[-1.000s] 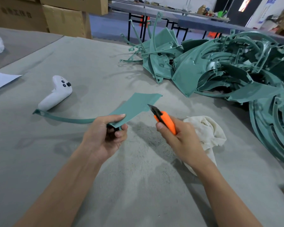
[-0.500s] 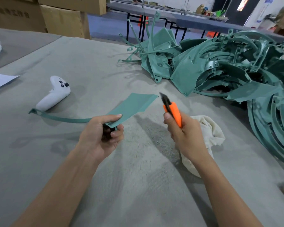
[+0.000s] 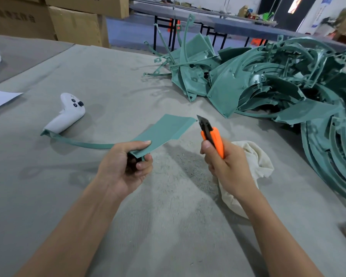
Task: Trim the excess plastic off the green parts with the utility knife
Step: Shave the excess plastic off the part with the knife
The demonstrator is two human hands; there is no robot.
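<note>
hands meet over a grey fabric-covered table (image 3: 168, 232). our left hand (image 3: 124, 168) curls around the near edge of a flat green part (image 3: 164, 130), thumb on top and fingers tucked beneath, holding it just above the surface. from this hand the part's wide panel reaches away toward the right hand, and a thin curved strip runs off to the left, ending beside a white controller (image 3: 68, 114). our right hand (image 3: 226, 166) wraps around an orange utility knife (image 3: 214, 138), thumb pressed on its side, blade out and pointing up and away. the blade tip sits just beside the panel's far corner; we cannot tell if they touch. a crumpled cream cloth (image 3: 256, 162) lies under and behind the right hand. beyond that hand, further right, a large pile of green parts (image 3: 268, 86) lies heaped.
</note>
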